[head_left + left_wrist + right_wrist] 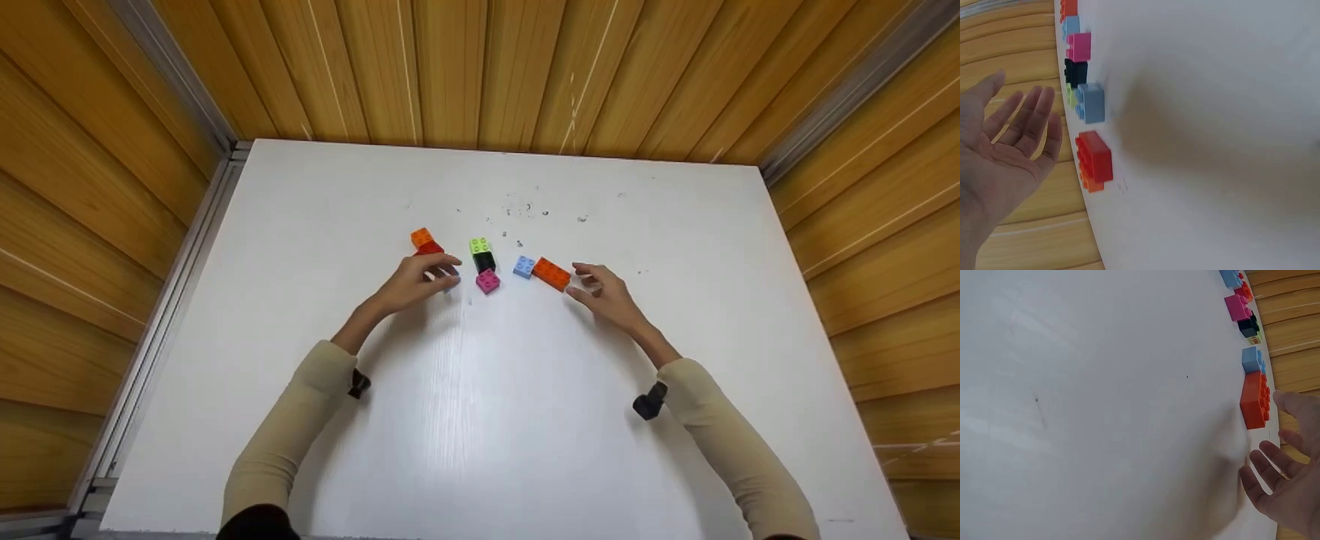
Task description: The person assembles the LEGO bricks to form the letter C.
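Observation:
My left hand (pixel 416 283) hovers above the left group of toy building bricks, fingers relaxed, holding nothing. That group has an orange brick (pixel 422 237), a red brick (pixel 1095 157) and a blue brick (pixel 1093 103); in the head view the hand hides most of the blue one. In the middle lie a lime green brick (pixel 480 245), a black brick (pixel 484 262) and a pink brick (pixel 487 281). On the right, a light blue brick (pixel 524 266) sits against a long red-orange brick (pixel 552 274). Just right of it, my right hand (pixel 611 300) is loosely spread and holds nothing.
The bricks lie on a white table (pixel 480 420) with small dark marks (pixel 545 213) behind them. Wood-patterned panels (pixel 480 75) stand at the back and both sides. A metal frame rail (pixel 161 322) runs along the left edge.

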`<act>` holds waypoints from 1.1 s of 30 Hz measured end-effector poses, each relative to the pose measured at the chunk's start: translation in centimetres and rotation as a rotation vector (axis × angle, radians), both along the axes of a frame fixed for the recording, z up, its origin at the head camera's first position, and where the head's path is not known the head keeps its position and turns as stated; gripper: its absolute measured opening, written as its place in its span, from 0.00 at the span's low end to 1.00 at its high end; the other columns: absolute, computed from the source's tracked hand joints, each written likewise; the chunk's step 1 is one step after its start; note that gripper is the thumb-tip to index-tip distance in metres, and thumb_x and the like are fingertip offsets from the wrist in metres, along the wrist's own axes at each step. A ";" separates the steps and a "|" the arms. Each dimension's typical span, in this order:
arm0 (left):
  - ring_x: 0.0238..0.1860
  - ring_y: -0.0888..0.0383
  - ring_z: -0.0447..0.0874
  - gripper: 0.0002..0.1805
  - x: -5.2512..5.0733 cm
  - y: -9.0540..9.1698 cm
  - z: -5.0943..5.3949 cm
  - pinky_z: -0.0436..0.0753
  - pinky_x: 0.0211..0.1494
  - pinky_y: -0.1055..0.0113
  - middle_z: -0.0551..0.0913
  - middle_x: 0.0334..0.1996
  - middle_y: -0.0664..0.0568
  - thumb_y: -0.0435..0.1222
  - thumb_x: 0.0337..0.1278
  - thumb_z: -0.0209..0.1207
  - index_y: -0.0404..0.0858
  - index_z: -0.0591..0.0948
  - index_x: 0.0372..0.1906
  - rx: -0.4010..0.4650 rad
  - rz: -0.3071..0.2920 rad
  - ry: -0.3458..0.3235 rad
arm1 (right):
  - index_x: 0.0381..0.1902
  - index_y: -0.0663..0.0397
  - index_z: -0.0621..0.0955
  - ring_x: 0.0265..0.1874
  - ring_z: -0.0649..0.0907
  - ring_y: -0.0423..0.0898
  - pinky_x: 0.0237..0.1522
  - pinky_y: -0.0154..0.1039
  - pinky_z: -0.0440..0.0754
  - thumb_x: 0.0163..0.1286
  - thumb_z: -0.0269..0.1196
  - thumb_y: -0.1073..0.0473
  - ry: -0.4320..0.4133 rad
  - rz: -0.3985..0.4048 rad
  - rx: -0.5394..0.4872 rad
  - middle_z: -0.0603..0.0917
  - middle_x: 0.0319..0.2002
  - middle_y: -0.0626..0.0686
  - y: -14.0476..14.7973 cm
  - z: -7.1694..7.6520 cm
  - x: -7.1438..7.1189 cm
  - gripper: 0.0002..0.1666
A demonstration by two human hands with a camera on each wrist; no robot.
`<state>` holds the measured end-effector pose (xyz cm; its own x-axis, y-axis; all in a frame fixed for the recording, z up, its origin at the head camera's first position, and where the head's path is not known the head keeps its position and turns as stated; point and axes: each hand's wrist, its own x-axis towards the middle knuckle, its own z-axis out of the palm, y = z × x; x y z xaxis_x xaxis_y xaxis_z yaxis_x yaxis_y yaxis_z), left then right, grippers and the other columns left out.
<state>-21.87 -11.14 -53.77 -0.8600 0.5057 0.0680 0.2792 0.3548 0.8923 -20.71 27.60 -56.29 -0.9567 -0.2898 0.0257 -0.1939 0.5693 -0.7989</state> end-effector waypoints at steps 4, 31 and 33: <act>0.51 0.44 0.86 0.20 -0.6 2.6 -0.2 0.84 0.59 0.53 0.87 0.53 0.38 0.36 0.70 0.62 0.29 0.80 0.61 0.010 -0.032 -0.006 | 0.68 0.71 0.73 0.57 0.80 0.66 0.58 0.61 0.79 0.70 0.68 0.63 -0.001 -0.052 -0.017 0.78 0.60 0.70 -1.1 -0.3 -0.1 0.32; 0.48 0.45 0.85 0.21 0.7 7.2 -2.2 0.80 0.47 0.68 0.87 0.51 0.37 0.35 0.69 0.62 0.29 0.79 0.62 0.002 -0.147 -0.023 | 0.54 0.66 0.85 0.46 0.84 0.58 0.45 0.39 0.81 0.61 0.74 0.67 0.052 -0.084 0.032 0.86 0.48 0.65 -1.8 -0.9 1.0 0.23; 0.48 0.45 0.85 0.22 0.8 7.2 -2.4 0.79 0.46 0.70 0.87 0.52 0.37 0.35 0.69 0.63 0.30 0.78 0.63 -0.006 -0.153 -0.019 | 0.53 0.64 0.85 0.45 0.84 0.58 0.45 0.41 0.81 0.61 0.74 0.67 0.052 -0.051 0.027 0.86 0.47 0.64 -2.0 -0.6 1.3 0.21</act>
<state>-21.05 -3.89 -56.15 -0.7743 0.6309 0.0492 0.3133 0.3147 0.8960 -19.41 25.59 -56.91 -0.9679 -0.2419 0.0688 -0.2051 0.6006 -0.7728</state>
